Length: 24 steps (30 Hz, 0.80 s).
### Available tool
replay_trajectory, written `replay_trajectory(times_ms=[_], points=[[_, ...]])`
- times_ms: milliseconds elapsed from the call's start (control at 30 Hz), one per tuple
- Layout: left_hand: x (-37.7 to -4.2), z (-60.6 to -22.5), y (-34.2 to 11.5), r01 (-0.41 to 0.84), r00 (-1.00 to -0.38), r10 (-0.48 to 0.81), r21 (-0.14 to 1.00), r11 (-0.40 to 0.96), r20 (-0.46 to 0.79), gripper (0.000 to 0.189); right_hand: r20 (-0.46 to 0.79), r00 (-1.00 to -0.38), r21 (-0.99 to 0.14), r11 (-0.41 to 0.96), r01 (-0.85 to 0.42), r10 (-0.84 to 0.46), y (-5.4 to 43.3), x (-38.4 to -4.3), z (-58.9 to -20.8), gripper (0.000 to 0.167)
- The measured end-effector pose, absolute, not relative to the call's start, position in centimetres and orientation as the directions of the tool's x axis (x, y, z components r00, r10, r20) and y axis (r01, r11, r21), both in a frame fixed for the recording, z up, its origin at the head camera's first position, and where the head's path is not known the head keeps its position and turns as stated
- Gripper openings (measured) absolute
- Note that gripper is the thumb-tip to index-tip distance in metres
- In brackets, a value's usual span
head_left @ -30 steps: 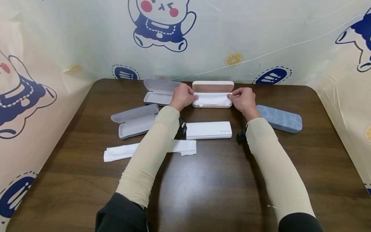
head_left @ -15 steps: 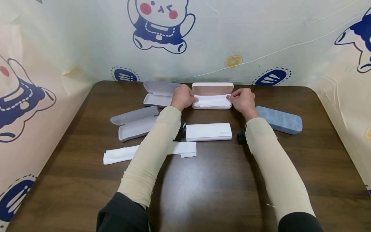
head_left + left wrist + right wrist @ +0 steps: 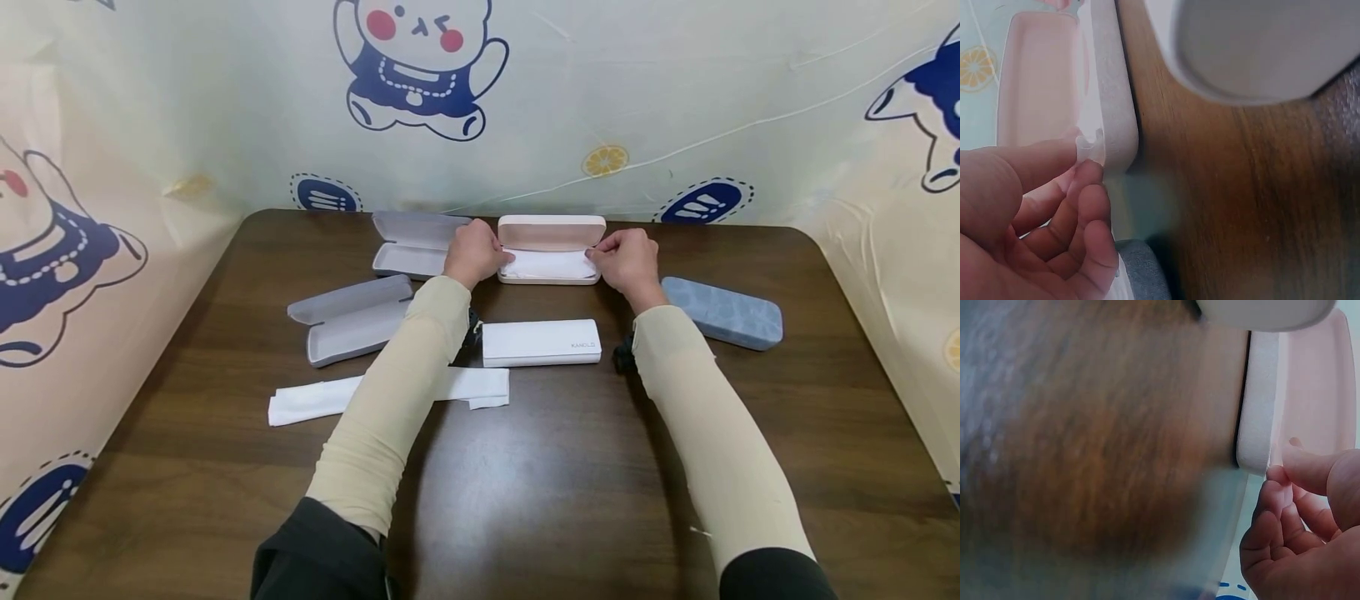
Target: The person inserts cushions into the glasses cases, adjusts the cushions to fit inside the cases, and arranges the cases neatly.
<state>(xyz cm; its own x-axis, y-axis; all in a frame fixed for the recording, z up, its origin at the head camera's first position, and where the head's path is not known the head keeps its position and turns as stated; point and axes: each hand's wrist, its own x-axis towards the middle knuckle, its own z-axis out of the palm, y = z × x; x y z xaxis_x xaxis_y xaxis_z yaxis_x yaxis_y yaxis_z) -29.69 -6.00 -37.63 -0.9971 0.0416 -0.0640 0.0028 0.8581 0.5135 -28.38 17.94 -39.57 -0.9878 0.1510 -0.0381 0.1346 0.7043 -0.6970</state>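
Observation:
At the back of the table stands a glasses case (image 3: 551, 221) with a pink-lined lid raised. A folded white cloth (image 3: 551, 264) lies along its bottom half. My left hand (image 3: 472, 254) pinches the cloth's left end between thumb and forefinger; in the left wrist view a crumpled bit of cloth (image 3: 1089, 150) shows there, beside the case's rim. My right hand (image 3: 632, 262) pinches at the cloth's right end, thumb inside the case; in the right wrist view the fingers (image 3: 1266, 531) largely hide the cloth.
Two grey cases, one at the back (image 3: 408, 254) and one nearer (image 3: 356, 325), stand with lids up on the left. A closed white case (image 3: 542, 343) lies in front, a blue case (image 3: 723, 312) on the right. Another white cloth (image 3: 315, 402) lies under my left forearm.
The cloth has gone lower into the pink-lined case, and more of the lid's lining shows above it. Both hands keep nearly the same places at its ends.

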Motion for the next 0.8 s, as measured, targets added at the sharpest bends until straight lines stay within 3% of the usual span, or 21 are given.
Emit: replay_trajectory(times_ms=[233,367,533,700,800], points=[[-29.3,-36.7,-6.6,0.017,-0.996,0.061,0.517,0.856,-0.068,0.023,-0.084,-0.977,-0.759,0.622,0.191,0.197,18.5,-28.3,-39.1,0.023],[-28.9,-36.0,-7.0,-0.058,-0.991,0.030,0.614,0.787,-0.132,0.033,-0.210,-0.952,-0.815,0.497,0.296,0.223,18.8,-28.2,-37.8,0.030],[-29.1,-35.7,-7.0,-0.205,-0.974,-0.039,0.786,0.584,-0.225,0.048,-0.329,-0.923,-0.826,0.414,0.383,0.198,18.8,-28.3,-36.9,0.058],[-29.2,-35.9,-6.7,-0.263,-0.957,-0.049,0.789,0.555,-0.284,0.067,-0.419,-0.897,-0.799,0.412,0.437,0.140,18.5,-28.6,-37.3,0.093],[-29.1,-36.1,-6.5,-0.251,-0.958,-0.028,0.790,0.559,-0.285,0.066,-0.439,-0.888,-0.781,0.429,0.454,0.139,18.4,-28.7,-37.5,0.101]])
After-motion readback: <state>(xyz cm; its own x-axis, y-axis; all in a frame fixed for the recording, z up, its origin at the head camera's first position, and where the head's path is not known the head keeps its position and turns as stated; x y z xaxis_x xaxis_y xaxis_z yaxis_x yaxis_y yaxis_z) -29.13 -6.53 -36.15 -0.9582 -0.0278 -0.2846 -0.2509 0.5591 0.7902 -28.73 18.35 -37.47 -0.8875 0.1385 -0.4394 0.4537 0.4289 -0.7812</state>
